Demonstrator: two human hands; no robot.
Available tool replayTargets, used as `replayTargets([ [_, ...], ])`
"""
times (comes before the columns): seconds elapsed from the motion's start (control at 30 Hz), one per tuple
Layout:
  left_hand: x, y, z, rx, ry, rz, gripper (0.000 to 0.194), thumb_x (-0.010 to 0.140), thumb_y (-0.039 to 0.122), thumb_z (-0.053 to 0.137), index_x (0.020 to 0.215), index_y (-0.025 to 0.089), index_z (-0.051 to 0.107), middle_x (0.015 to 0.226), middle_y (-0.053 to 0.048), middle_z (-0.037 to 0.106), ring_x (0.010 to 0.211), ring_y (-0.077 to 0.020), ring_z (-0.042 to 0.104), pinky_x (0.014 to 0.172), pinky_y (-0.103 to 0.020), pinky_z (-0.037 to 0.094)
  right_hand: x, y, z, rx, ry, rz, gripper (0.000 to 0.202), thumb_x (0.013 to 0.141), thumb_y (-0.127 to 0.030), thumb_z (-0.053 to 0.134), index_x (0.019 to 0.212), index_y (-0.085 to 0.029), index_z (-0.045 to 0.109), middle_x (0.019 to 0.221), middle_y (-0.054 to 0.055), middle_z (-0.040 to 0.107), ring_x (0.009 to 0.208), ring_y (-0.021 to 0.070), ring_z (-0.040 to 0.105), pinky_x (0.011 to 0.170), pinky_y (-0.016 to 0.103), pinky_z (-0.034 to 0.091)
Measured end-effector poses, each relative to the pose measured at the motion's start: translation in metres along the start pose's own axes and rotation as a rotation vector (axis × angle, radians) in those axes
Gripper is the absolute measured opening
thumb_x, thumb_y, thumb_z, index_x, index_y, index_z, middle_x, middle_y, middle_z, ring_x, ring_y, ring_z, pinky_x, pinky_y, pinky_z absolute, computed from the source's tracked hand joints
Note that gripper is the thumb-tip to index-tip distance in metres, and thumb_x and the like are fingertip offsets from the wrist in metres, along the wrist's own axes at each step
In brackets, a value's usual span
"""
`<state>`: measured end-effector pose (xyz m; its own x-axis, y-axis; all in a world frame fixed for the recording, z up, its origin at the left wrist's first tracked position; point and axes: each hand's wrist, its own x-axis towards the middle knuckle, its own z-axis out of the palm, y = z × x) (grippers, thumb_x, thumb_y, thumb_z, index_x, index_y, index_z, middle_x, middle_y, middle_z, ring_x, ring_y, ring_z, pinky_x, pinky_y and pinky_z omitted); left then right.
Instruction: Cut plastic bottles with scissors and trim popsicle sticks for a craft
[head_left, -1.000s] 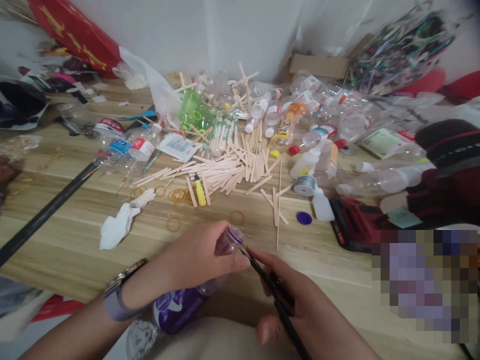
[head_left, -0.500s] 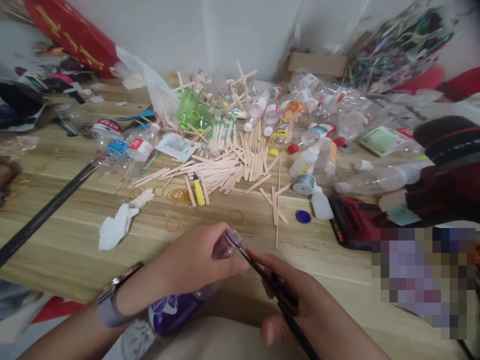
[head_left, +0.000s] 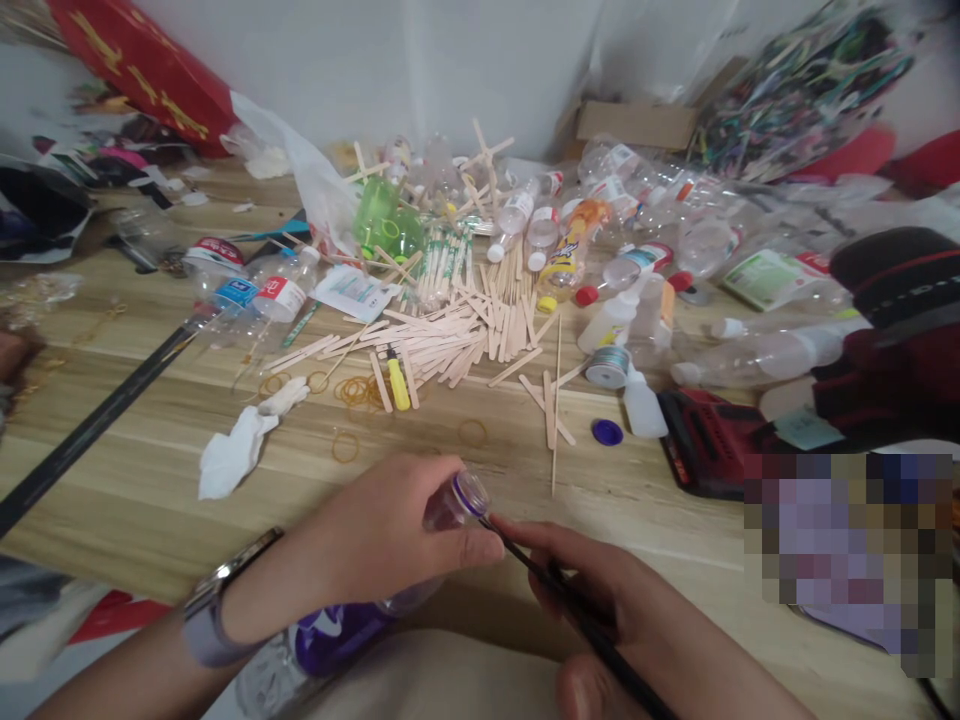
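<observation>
My left hand (head_left: 382,535) wraps round the neck of a clear plastic bottle (head_left: 337,635) with a purple label. The bottle lies tilted across my lap, its capless mouth and purple neck ring facing up and right. My right hand (head_left: 600,590) grips a black hand tool (head_left: 570,610) with long handles and a slim pointed tip; whether it is pliers or scissors I cannot tell. Its tip touches or nearly touches the purple neck ring. A blue-purple bottle cap (head_left: 607,432) rests on the table beyond my hands.
Wooden craft sticks (head_left: 442,340), rubber bands (head_left: 358,391) and a yellow-handled screwdriver (head_left: 398,383) lie ahead. Many plastic bottles (head_left: 637,265) crowd the back. At right stands a red and black power tool (head_left: 712,440). A crumpled tissue (head_left: 236,455) and a black bar (head_left: 97,420) are at left.
The bottle's mouth has moved slightly down and right with my left hand. My right hand and the tool have shifted down and right, the tip staying at the neck ring.
</observation>
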<state>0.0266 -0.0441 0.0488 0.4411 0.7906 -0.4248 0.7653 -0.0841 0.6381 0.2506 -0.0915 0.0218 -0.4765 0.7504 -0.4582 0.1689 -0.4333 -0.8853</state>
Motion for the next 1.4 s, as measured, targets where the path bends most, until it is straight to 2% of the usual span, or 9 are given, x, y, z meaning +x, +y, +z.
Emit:
replayTargets([
  [0.13, -0.002, 0.001, 0.0, -0.019, -0.013, 0.001, 0.042, 0.083, 0.063, 0.057, 0.082, 0.021, 0.057, 0.077, 0.002, 0.063, 0.071, -0.0178, 0.056, 0.061, -0.029, 0.032, 0.0, 0.005, 0.0, -0.027, 0.032, -0.076, 0.073, 0.055, -0.022, 0.089, 0.122, -0.042, 0.068, 0.106, -0.003, 0.075, 0.099, 0.0256, 0.069, 0.096, 0.04, 0.052],
  [0.3, -0.002, 0.003, 0.0, 0.012, -0.016, -0.022, 0.039, 0.083, 0.06, 0.058, 0.082, 0.021, 0.057, 0.079, 0.0, 0.064, 0.073, -0.019, 0.056, 0.062, -0.03, 0.032, -0.001, 0.002, 0.001, -0.018, 0.04, -0.095, 0.07, 0.057, -0.025, 0.09, 0.122, -0.041, 0.069, 0.124, 0.0, 0.07, 0.108, 0.0282, 0.068, 0.097, 0.043, 0.052],
  [0.53, -0.003, 0.006, 0.002, 0.043, -0.039, -0.061, 0.037, 0.086, 0.058, 0.05, 0.086, 0.021, 0.058, 0.086, -0.004, 0.064, 0.079, -0.0225, 0.056, 0.066, -0.032, 0.034, -0.001, -0.004, -0.001, -0.061, 0.006, -0.076, 0.069, 0.06, -0.016, 0.087, 0.121, -0.041, 0.069, 0.116, -0.003, 0.073, 0.118, 0.028, 0.063, 0.102, 0.043, 0.049],
  [0.7, 0.001, 0.004, 0.003, -0.001, 0.006, -0.073, 0.033, 0.086, 0.053, 0.05, 0.088, 0.021, 0.057, 0.088, -0.005, 0.065, 0.081, -0.0232, 0.057, 0.069, -0.033, 0.036, 0.009, 0.011, 0.012, -0.199, 0.167, -0.243, 0.07, 0.065, -0.028, 0.087, 0.13, -0.035, 0.064, 0.119, 0.003, 0.071, 0.112, 0.0261, 0.065, 0.098, 0.039, 0.05],
  [0.83, 0.007, 0.001, 0.0, -0.012, 0.031, -0.068, 0.032, 0.085, 0.053, 0.052, 0.086, 0.021, 0.056, 0.084, -0.003, 0.065, 0.077, -0.0222, 0.057, 0.066, -0.032, 0.036, 0.017, 0.029, 0.022, -0.336, 0.314, -0.364, 0.075, 0.068, -0.038, 0.085, 0.137, -0.028, 0.058, 0.105, 0.007, 0.072, 0.094, 0.0248, 0.068, 0.083, 0.035, 0.056],
  [0.93, 0.009, -0.001, -0.001, -0.026, 0.048, -0.048, 0.031, 0.085, 0.052, 0.053, 0.087, 0.021, 0.057, 0.084, -0.003, 0.065, 0.077, -0.0216, 0.058, 0.065, -0.031, 0.036, 0.02, 0.037, 0.024, -0.425, 0.375, -0.405, 0.074, 0.071, -0.043, 0.083, 0.139, -0.027, 0.057, 0.098, 0.007, 0.07, 0.084, 0.0224, 0.068, 0.076, 0.032, 0.057],
  [1.1, 0.009, -0.001, -0.003, -0.083, 0.054, -0.059, 0.031, 0.084, 0.051, 0.055, 0.086, 0.021, 0.058, 0.078, -0.001, 0.064, 0.072, -0.0199, 0.057, 0.062, -0.03, 0.036, 0.023, 0.048, 0.022, -0.634, 0.456, -0.477, 0.07, 0.082, -0.04, 0.074, 0.146, -0.027, 0.049, 0.095, 0.006, 0.068, 0.074, 0.0185, 0.067, 0.064, 0.026, 0.057],
  [1.23, 0.01, -0.002, -0.005, -0.119, 0.065, -0.045, 0.031, 0.084, 0.052, 0.056, 0.084, 0.021, 0.057, 0.073, 0.001, 0.061, 0.069, -0.018, 0.054, 0.06, -0.029, 0.034, 0.028, 0.055, 0.024, -0.761, 0.531, -0.524, 0.073, 0.083, -0.037, 0.073, 0.149, -0.026, 0.043, 0.096, 0.006, 0.067, 0.076, 0.02, 0.069, 0.054, 0.025, 0.056],
  [1.4, 0.013, -0.003, -0.006, -0.178, 0.061, -0.014, 0.031, 0.085, 0.051, 0.056, 0.083, 0.021, 0.057, 0.071, 0.003, 0.058, 0.066, -0.0159, 0.052, 0.058, -0.028, 0.033, 0.033, 0.055, 0.026, -0.834, 0.617, -0.586, 0.063, 0.089, -0.03, 0.064, 0.149, -0.028, 0.043, 0.099, 0.006, 0.069, 0.076, 0.0202, 0.07, 0.055, 0.027, 0.057],
])
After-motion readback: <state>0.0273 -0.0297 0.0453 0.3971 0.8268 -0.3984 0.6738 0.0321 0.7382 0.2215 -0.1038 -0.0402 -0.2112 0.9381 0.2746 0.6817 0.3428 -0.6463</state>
